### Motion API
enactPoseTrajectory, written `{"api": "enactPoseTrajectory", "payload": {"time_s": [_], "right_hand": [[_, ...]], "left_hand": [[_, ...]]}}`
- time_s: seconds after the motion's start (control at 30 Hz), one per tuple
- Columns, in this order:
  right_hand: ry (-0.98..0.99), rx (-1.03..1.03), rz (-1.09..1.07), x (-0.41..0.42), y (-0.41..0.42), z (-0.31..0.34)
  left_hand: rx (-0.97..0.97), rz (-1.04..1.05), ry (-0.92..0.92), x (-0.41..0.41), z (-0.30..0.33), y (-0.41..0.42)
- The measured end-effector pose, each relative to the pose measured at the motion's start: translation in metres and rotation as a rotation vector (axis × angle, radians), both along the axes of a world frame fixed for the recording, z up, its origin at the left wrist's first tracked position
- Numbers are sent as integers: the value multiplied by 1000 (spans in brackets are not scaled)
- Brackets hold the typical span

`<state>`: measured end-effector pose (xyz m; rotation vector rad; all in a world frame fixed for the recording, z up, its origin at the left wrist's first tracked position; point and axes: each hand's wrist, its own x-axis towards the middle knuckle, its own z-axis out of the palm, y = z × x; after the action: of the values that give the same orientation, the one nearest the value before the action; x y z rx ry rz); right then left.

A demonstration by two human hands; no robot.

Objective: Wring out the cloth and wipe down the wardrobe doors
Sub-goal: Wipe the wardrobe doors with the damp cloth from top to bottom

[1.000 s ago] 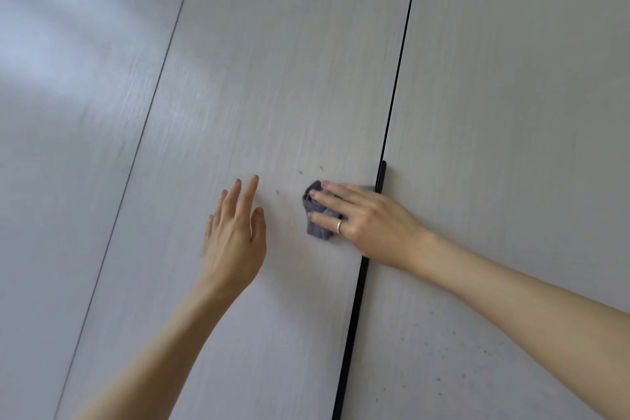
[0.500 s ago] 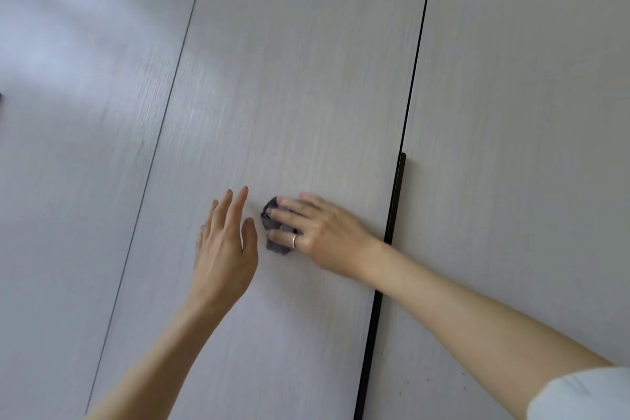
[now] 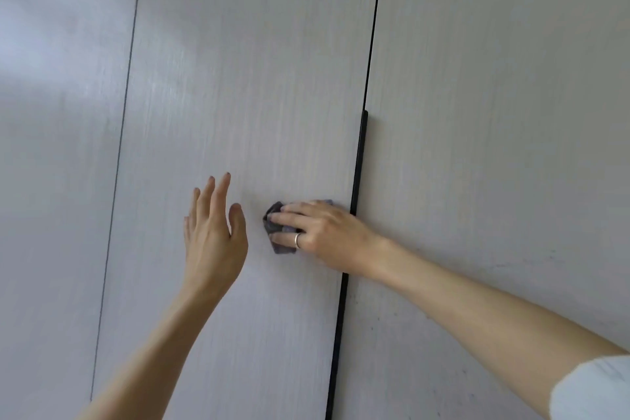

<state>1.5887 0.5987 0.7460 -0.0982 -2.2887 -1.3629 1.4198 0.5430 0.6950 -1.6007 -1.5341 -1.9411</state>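
Note:
Pale grey wood-grain wardrobe doors fill the view; the middle door (image 3: 245,78) is the one under my hands. My right hand (image 3: 324,235) presses a small crumpled grey-purple cloth (image 3: 278,228) flat against this door, just left of the black vertical handle strip (image 3: 358,174). Most of the cloth is hidden under my fingers. My left hand (image 3: 214,235) rests with its palm toward the same door, fingers apart, a short gap left of the cloth, holding nothing.
A left door (image 3: 58,181) and a right door (image 3: 494,112) flank the middle one, separated by thin dark seams. Small dark specks mark the lower part of the right door. My white sleeve (image 3: 593,389) shows at the bottom right corner.
My right hand slid the cloth left toward my left hand, then back right toward the black handle strip. My left hand stayed nearly in place on the door.

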Motion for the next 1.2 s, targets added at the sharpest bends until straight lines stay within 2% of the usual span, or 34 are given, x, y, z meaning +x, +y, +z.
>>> {"api": "enactPoseTrajectory", "payload": {"time_s": [0.13,0.23,0.43,0.6,0.77,0.9,1.03,1.2], "right_hand": [[282,51,57,51,-30,24],[423,90,-25,99,-39,31],[494,56,-175,159,-25,11],[632,10,-164,148,-11,-8],[561,-81,-121,115,-8,-31],[451,-119,-45,98,-2,-70],[396,-155,-69,100,1,-107],[195,-106,-73,117,2,-124]], "left_hand": [[40,-10,87,26,1,-5],[-4,-25,260,53,-6,-4],[-105,74,710,81,-23,19],[-89,104,822,85,-29,34],[-64,133,898,75,-24,37],[-76,99,857,77,-28,38],[-78,94,838,78,-38,41],[-107,122,833,81,-39,35]]}}
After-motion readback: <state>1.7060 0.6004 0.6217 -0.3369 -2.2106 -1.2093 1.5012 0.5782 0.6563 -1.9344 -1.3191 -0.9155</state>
